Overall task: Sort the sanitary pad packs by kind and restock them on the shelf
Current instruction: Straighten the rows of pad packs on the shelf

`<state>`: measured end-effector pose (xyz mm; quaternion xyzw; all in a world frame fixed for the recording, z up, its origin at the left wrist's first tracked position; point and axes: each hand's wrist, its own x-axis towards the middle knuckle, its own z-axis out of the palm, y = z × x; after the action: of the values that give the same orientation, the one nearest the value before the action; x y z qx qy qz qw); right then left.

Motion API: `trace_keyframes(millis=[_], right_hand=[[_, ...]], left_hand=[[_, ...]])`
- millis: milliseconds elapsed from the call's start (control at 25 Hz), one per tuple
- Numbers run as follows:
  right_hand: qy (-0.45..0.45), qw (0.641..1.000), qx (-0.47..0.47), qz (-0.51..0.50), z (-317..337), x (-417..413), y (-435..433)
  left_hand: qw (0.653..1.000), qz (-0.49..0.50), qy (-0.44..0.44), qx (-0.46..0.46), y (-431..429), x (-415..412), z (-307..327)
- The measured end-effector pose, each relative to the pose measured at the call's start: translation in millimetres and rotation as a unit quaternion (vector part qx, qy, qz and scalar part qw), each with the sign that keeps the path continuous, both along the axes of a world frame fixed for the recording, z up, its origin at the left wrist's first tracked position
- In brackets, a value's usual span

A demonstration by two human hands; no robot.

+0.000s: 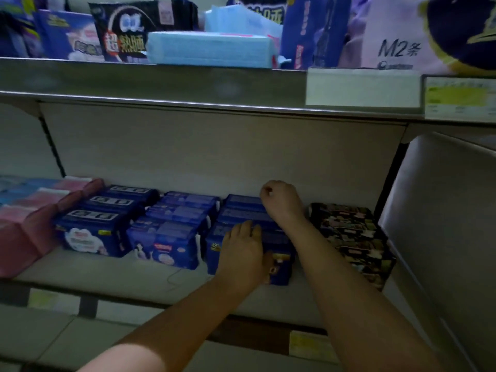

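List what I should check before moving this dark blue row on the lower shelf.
1. The left hand grips the front dark blue plastic pack: ok.
2. The right hand, curled at the row's back, holding anything: cannot tell.
3. All of the dark blue row one kind: ok, as far as visible.
4. Gap to the neighbouring lighter blue printed packs on the left: ok, apart.
5. Gap to the black patterned packs on the right: cannot tell, the forearm hides it.

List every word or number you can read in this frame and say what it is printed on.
"M2条": pale lilac pack, top shelf.
"超熟睡": black pack, top shelf.
"420": dark blue pack under the left hand.
The price tags and other pack print are too blurred to read.
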<state>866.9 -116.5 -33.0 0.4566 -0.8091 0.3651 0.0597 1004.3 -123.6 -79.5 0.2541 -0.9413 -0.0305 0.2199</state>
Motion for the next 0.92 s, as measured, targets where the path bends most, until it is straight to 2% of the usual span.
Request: trace_keyframes(millis=[280, 440, 680, 760, 840, 920], right_hand=[[0.018, 0.991, 0.129, -0.015, -29, 11, -51], [0.027, 0.983, 0.174, -0.044, -38, 8, -61], [0.025, 0.943, 0.320, -0.086, -50, 6, -61], [0.021, 0.938, 0.334, -0.088, -54, 5, -61], [0.017, 0.936, 0.339, -0.093, -57, 5, -62], [0.018, 0.935, 0.339, -0.102, -57, 6, -61]], left_hand=[[0.996, -0.011, -0.080, 0.043, -53, 26, -7], [0.994, -0.037, -0.091, 0.047, -66, 23, -11], [0.992, -0.052, -0.114, 0.032, -81, 20, -17], [0.989, -0.046, -0.136, 0.039, -79, 19, -18], [0.991, -0.068, -0.110, 0.022, -80, 16, -26], [0.987, -0.065, -0.141, 0.032, -79, 20, -26]])
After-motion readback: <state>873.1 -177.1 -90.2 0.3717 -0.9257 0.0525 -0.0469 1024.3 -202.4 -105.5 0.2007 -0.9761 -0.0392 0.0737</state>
